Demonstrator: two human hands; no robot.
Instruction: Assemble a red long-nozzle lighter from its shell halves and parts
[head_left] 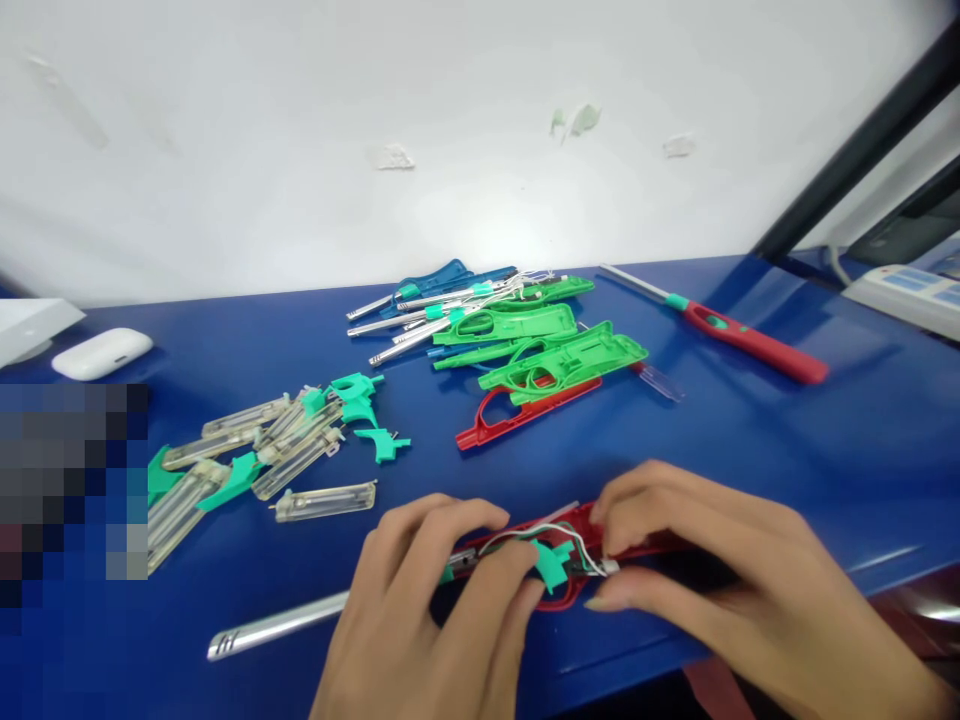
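Note:
In front of me lies an opened red lighter shell (pixel 656 538) with a long silver metal tube (pixel 277 626) pointing left. A teal trigger (pixel 553 566) sits in it, with a white wire (pixel 576 535) curving above. My left hand (pixel 435 610) is closed around the shell where the tube joins it. At the middle of the shell, my right hand (pixel 697 550) pinches the small white end piece (pixel 610 567) of the wire between thumb and fingers. The hands hide parts of the shell.
Clear fuel tanks (pixel 326 501) and teal triggers (pixel 383 443) lie to the left. Green shell halves (pixel 570 360), a red half (pixel 525 412) and silver tubes (pixel 409 345) are piled behind. An assembled red lighter (pixel 757 345) rests at right, a white case (pixel 103 353) far left.

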